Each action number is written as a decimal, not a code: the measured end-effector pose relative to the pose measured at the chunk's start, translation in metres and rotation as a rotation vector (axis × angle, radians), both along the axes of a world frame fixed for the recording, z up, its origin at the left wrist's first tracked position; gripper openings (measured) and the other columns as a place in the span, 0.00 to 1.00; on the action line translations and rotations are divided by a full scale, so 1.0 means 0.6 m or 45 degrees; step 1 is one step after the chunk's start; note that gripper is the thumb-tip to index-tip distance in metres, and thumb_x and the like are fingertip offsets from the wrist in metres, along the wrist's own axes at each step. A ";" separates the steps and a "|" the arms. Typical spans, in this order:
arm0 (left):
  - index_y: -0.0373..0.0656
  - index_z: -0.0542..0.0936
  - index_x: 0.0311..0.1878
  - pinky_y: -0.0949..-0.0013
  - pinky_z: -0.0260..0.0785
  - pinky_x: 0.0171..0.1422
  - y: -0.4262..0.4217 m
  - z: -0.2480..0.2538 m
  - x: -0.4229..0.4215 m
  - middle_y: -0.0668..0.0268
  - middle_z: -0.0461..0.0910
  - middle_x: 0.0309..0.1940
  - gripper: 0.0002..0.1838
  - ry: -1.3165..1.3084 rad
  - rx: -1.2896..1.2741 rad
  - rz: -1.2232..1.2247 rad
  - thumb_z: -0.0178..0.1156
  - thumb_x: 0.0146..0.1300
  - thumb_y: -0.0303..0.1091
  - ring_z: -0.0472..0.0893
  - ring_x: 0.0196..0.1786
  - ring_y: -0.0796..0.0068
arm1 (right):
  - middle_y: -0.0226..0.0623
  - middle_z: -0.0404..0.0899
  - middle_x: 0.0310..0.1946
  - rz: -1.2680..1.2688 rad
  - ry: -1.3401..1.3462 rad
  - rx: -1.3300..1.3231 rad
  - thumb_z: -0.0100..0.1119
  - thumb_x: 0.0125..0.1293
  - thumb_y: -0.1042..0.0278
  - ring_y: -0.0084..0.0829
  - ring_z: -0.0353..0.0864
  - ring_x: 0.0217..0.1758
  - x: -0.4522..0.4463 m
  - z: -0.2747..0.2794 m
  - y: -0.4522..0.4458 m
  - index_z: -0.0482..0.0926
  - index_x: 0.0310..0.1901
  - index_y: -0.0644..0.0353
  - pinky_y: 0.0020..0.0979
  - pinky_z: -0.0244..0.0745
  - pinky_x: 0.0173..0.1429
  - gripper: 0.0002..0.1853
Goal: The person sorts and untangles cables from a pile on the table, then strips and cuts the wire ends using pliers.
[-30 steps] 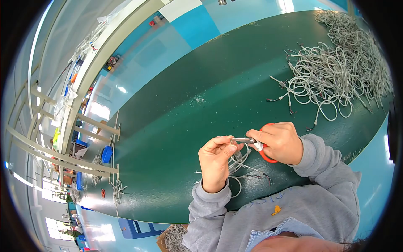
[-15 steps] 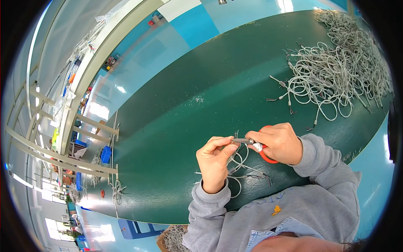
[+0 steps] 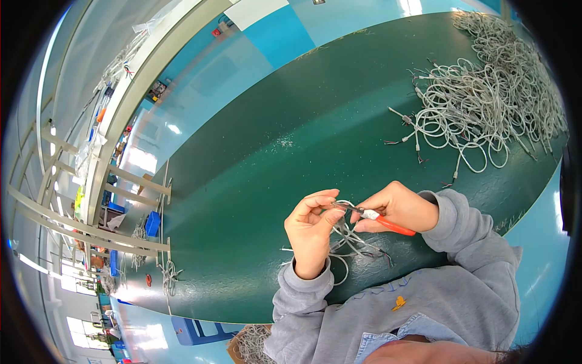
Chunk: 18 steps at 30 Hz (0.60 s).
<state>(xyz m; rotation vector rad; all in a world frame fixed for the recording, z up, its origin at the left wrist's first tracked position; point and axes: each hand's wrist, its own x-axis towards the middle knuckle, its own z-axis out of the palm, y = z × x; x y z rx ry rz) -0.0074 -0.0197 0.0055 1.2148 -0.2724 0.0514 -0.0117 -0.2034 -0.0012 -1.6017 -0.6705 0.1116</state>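
My left hand [image 3: 310,227] is closed in a pinch, thumb against fingers, on the end of a thin grey cable [image 3: 339,262]. Loops of this cable hang below the fingers and lie on the green table. In my right hand [image 3: 395,207] is a pair of scissors with red handles [image 3: 394,224] and white wrapping near the pivot. Their dark blades reach left to the fingertips of my left hand, by the cable end. Whether the blades touch the cable is too small to tell. Dark wire ends of the cable show below my right hand.
A large heap of grey cables [image 3: 485,112] lies at the table's far right. White crumbs [image 3: 284,142] are scattered mid-table on the green tabletop [image 3: 242,200]. Along the left stand a metal frame [image 3: 127,239] and a blue bin [image 3: 153,224]. A blue stool [image 3: 197,330] stands below the near edge.
The scissors have turned so the red handles slope down to the right, and the right-hand grip on them has shifted. A cable loop now arches above the blades. My left hand stays nearly in place.
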 end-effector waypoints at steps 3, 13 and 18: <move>0.33 0.78 0.36 0.66 0.75 0.46 0.006 -0.007 0.002 0.53 0.79 0.40 0.09 -0.061 0.013 -0.003 0.63 0.51 0.17 0.81 0.37 0.66 | 0.42 0.80 0.24 0.078 0.136 0.073 0.66 0.54 0.67 0.35 0.74 0.20 0.001 -0.003 -0.003 0.82 0.37 0.61 0.24 0.69 0.25 0.10; 0.31 0.80 0.39 0.71 0.75 0.45 0.017 -0.011 -0.004 0.56 0.81 0.35 0.09 0.140 -0.087 -0.114 0.61 0.53 0.17 0.81 0.37 0.70 | 0.31 0.73 0.16 -0.700 -0.859 -0.574 0.65 0.50 0.69 0.31 0.75 0.18 -0.020 0.014 0.001 0.78 0.35 0.55 0.30 0.68 0.20 0.10; 0.32 0.80 0.41 0.69 0.74 0.44 0.012 -0.013 -0.007 0.56 0.82 0.30 0.11 0.115 -0.004 -0.064 0.62 0.53 0.20 0.81 0.34 0.68 | 0.30 0.70 0.14 -0.759 -0.951 -0.605 0.70 0.45 0.65 0.30 0.72 0.15 -0.023 0.012 0.003 0.78 0.35 0.54 0.29 0.66 0.18 0.14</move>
